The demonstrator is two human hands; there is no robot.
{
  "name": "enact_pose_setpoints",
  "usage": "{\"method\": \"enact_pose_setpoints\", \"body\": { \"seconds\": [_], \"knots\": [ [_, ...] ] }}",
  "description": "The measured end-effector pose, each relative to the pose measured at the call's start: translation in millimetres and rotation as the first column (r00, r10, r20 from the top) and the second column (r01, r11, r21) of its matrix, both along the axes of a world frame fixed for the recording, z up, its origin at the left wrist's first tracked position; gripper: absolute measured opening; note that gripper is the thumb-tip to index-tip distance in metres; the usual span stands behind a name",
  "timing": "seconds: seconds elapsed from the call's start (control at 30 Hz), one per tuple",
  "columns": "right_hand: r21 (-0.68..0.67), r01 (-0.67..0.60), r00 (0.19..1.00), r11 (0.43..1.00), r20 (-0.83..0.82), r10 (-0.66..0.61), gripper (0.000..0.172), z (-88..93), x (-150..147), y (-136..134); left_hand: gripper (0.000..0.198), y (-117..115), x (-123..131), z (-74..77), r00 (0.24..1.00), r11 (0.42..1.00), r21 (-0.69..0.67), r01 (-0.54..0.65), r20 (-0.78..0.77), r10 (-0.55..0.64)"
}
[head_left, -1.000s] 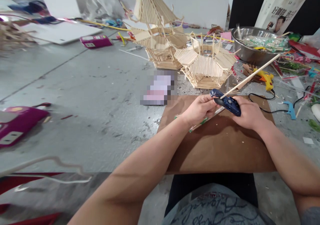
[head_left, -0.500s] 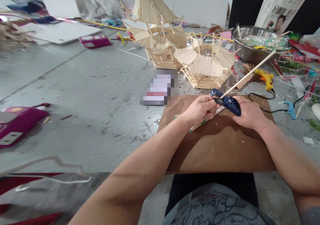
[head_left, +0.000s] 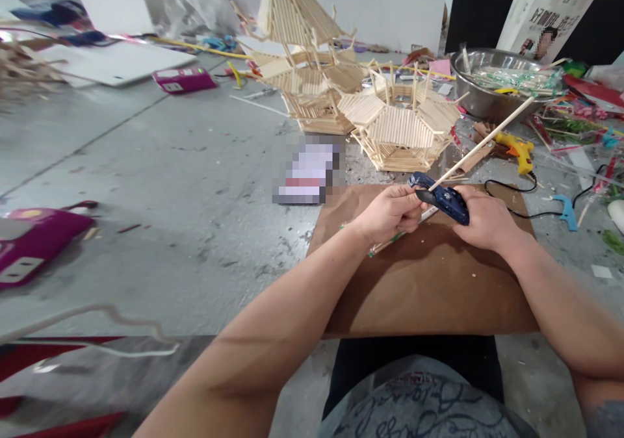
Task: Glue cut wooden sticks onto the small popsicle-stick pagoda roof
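Note:
Over the brown board, my left hand [head_left: 392, 214] is closed, pinching the lower end of a thin wooden stick [head_left: 487, 140]. The stick slants up to the right. My right hand [head_left: 487, 217] wraps round a dark blue hand cutter [head_left: 451, 203], whose jaws cross the stick close to my left fingertips. Beneath my left hand lie wrapped sticks [head_left: 387, 246] in clear and green plastic, partly covered by the hand. Behind the hands stands a hexagonal stick model [head_left: 400, 129] with short posts on top. A taller stick tower [head_left: 302, 15] with a pointed roof rises behind it.
A blurred phone [head_left: 307, 171] lies left of the brown board [head_left: 429, 295]. To the right are a yellow glue gun [head_left: 519, 152] with a black cord and a steel bowl [head_left: 480, 100] of wrapped sticks. Purple power strips [head_left: 43, 240] lie at the left.
Both hands stay almost still, with the stick in the cutter's jaws. The stick's upper end has shifted very slightly left.

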State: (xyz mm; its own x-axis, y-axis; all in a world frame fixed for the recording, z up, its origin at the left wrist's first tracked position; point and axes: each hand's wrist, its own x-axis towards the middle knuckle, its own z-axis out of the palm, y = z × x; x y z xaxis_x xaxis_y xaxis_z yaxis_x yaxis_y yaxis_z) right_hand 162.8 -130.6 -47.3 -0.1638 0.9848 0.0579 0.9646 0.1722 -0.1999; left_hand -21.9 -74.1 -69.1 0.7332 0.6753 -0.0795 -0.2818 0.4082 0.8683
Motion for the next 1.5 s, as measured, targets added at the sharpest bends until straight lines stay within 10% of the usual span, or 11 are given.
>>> {"method": "enact_pose_setpoints", "body": {
  "seconds": [0.93,1.13,1.3,1.5],
  "knots": [
    [-0.087,0.074,0.997,0.993,0.016,-0.073,0.034,7.1,-7.9,-5.0,0.034,1.8,-0.2,-2.1,0.999,0.998,0.053,-0.024,-0.021,0.025],
    [-0.152,0.106,0.994,0.983,0.004,-0.106,0.030,12.3,-11.1,-2.6,0.030,-2.7,3.8,-1.6,0.970,0.937,0.305,-0.171,-0.114,0.214],
    [-0.311,0.087,0.982,0.947,-0.132,-0.133,0.019,15.3,-11.9,-3.7,0.021,-5.9,6.7,-0.6,0.797,0.707,0.696,-0.126,-0.353,0.490],
    [-0.700,0.064,0.843,0.711,-0.343,-0.414,0.012,1.8,-2.3,-10.8,0.032,-13.6,14.2,-1.4,0.381,0.526,0.721,0.451,-0.688,0.618]
  ]
}}
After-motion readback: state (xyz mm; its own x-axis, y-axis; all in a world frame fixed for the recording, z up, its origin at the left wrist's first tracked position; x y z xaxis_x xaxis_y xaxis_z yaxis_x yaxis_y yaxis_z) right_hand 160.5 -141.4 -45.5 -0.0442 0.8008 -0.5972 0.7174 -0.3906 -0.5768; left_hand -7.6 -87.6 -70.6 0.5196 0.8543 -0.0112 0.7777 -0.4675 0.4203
